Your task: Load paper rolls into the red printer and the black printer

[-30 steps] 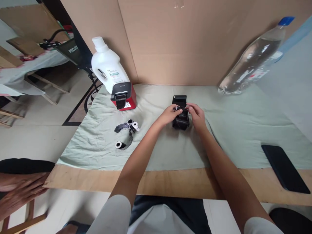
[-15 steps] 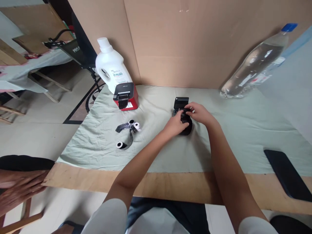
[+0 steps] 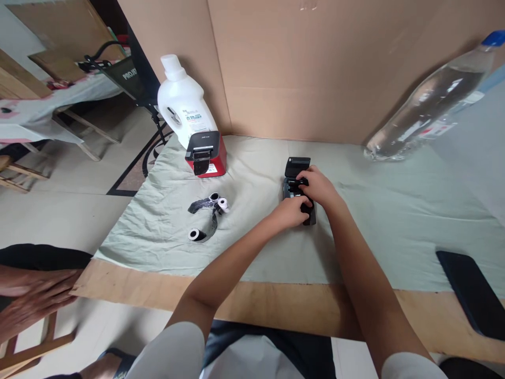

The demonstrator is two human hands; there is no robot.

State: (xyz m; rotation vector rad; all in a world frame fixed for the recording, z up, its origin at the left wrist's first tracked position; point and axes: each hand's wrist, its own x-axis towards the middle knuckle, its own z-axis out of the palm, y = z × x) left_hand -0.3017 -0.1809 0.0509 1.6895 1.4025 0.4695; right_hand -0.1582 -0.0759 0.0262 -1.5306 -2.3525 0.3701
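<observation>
A small black device [image 3: 298, 167] with its lid raised lies on the green cloth in front of me. My left hand [image 3: 291, 211] is closed at its near side, with the fingers on a dark part. At the right edge, just below the lid, my right hand [image 3: 317, 185] has its fingers bent over the opening. What the fingertips pinch is too small and dark to make out. To the left lie black-and-white paper rolls [image 3: 195, 234] with loose dark strips between them.
A red and black printer [image 3: 205, 153] stands before a white detergent bottle [image 3: 185, 102] at the back left. A large clear bottle [image 3: 430, 105] leans at the back right. A black phone [image 3: 471, 292] lies at the front right. A person's hand [image 3: 37, 297] rests at the far left.
My left hand has moved down toward the near side of the device, uncovering more of its open inside. My right hand stays near the lid. The view has shifted slightly.
</observation>
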